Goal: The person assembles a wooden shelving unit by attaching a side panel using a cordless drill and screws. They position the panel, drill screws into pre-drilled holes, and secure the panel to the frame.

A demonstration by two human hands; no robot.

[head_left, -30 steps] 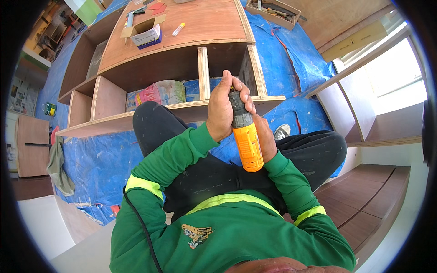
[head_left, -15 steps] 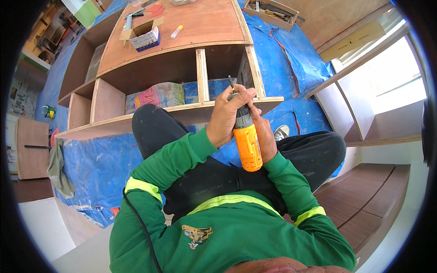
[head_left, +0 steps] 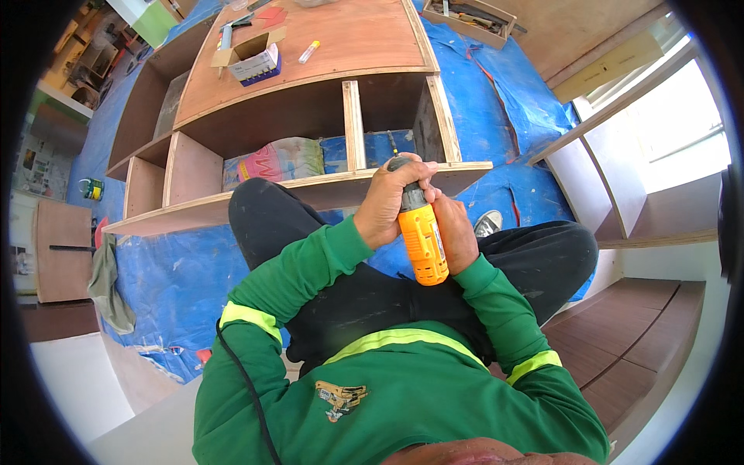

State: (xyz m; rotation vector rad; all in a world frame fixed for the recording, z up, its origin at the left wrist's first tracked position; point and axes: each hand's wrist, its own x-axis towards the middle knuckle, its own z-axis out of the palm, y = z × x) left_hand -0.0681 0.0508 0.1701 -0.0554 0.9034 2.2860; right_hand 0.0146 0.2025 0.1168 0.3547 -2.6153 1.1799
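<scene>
Centrally, left hand (head_left: pixel 387 203) and right hand (head_left: pixel 456 232) each in closed grip on orange drill (head_left: pixel 422 240), bit near shelf edge (head_left: pixel 325 190)

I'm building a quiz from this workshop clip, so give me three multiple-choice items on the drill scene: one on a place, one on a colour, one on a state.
1. Where does the small open cardboard box sit?
A. on top of the wooden shelf unit
B. on the blue tarp
C. in the person's lap

2. What colour is the body of the drill?
A. red
B. orange
C. grey

3. How is the drill held?
A. it lies on the floor
B. in one hand only
C. by the left hand and the right hand together

Answers:
1 A, the box stands on the unit's brown top panel.
2 B, the casing below the dark chuck is orange.
3 C, the left hand wraps the front end, the right grips the body.
</scene>
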